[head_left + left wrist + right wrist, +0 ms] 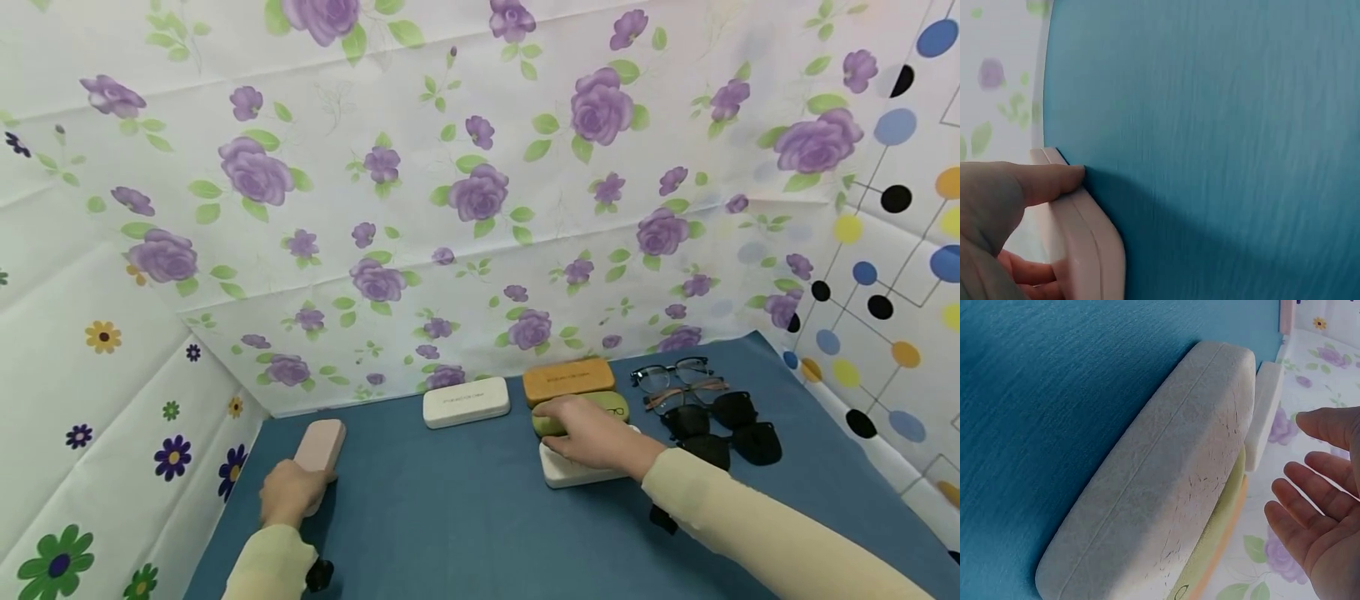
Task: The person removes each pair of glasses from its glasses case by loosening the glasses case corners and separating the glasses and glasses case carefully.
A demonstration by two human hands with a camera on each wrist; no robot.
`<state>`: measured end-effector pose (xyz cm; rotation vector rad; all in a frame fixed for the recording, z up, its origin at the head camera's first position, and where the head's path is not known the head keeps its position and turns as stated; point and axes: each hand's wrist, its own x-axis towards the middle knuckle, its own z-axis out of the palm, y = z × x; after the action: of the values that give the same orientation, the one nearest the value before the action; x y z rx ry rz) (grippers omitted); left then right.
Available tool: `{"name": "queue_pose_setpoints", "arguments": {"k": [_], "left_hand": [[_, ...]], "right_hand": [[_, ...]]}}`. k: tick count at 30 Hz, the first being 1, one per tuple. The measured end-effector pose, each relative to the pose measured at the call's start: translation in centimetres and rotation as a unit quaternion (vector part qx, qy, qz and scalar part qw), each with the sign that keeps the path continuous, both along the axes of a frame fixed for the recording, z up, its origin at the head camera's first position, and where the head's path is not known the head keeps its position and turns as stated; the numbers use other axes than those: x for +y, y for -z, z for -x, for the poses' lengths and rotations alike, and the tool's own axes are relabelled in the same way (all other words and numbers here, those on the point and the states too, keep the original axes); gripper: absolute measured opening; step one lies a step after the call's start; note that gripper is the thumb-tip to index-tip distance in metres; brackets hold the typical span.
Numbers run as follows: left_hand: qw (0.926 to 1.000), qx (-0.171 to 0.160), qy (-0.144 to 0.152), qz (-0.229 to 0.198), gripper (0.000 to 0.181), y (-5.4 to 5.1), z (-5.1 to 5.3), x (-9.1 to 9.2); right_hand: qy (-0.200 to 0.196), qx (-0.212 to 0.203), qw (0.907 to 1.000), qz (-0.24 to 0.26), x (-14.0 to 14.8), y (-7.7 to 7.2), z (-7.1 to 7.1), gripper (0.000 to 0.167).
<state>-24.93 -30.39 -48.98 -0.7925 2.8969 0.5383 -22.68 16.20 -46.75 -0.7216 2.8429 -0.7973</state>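
At the left end of the table my left hand (pixel 291 492) grips a pale pink glasses case (pixel 321 442). In the left wrist view the thumb (pixel 1054 181) lies on one side of the case and the other fingers are on the far side, partly hidden. My right hand (pixel 588 433) is over a green glasses case (pixel 613 405) and the worn white glasses case (pixel 566 473) in front of it. The right wrist view shows its fingers (pixel 1300 494) spread and loosely bent, apart from the cases and holding nothing. Behind the green case lies a mustard-yellow glasses case (pixel 567 383).
Another white glasses case (pixel 467 404) sits by the back edge, left of the yellow one. On the right are clear-lens glasses (pixel 678 375), brown-armed glasses (pixel 686 393) and two pairs of dark sunglasses (pixel 757 443). Flowered cloth (pixel 420 208) hangs behind the blue table (pixel 450 517).
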Motion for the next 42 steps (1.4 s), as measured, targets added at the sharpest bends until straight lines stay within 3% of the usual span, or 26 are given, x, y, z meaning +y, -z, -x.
{"name": "queue_pose_setpoints", "arguments": {"k": [5, 11, 15, 21, 24, 26, 29, 32, 36, 42], "left_hand": [[0.9957, 0.074, 0.055, 0.006, 0.077, 0.2, 0.0, 2.5], [0.9819, 0.139, 0.122, -0.037, 0.075, -1.2, 0.3, 6.7], [0.9657, 0.155, 0.197, -0.066, 0.074, -1.9, 0.3, 9.1], [0.935, 0.128, 0.328, -0.038, 0.074, -2.2, 0.0, 11.8], [0.9191, 0.103, 0.379, -0.032, 0.073, -2.0, -0.2, 12.7], [0.9126, 0.087, 0.398, -0.032, 0.075, -1.9, -0.5, 13.3], [0.9028, 0.071, 0.423, -0.025, 0.077, -1.6, -0.9, 13.9], [0.8931, 0.053, 0.446, -0.021, 0.077, -1.3, -1.3, 14.3], [0.8831, 0.034, 0.467, -0.024, 0.079, -0.8, -1.9, 14.7], [0.8793, 0.01, 0.475, -0.037, 0.081, -0.1, -2.2, 15.1]], "right_hand": [[0.005, -0.023, 0.9984, 0.052, -0.1, 0.3, 0.0, 0.044], [0.019, -0.062, 0.9887, 0.135, -0.3, 0.8, -0.1, 0.041], [0.024, -0.081, 0.9802, 0.179, -0.7, 0.9, -0.1, 0.043], [0.036, -0.104, 0.9695, 0.219, -1.7, 0.9, -0.1, 0.049], [0.041, -0.103, 0.9736, 0.2, -2.3, 1.0, -0.3, 0.061], [0.037, -0.099, 0.9794, 0.172, -2.8, 1.2, -0.6, 0.073], [0.013, -0.053, 0.9921, 0.113, -3.8, 1.5, -1.2, 0.085], [-0.012, -0.01, 0.9981, 0.06, -5.0, 1.8, -1.9, 0.089], [-0.04, 0.029, 0.9988, -0.004, -6.2, 2.2, -2.1, 0.086], [-0.073, 0.077, 0.9906, -0.087, -7.8, 2.5, -1.9, 0.078]]}}
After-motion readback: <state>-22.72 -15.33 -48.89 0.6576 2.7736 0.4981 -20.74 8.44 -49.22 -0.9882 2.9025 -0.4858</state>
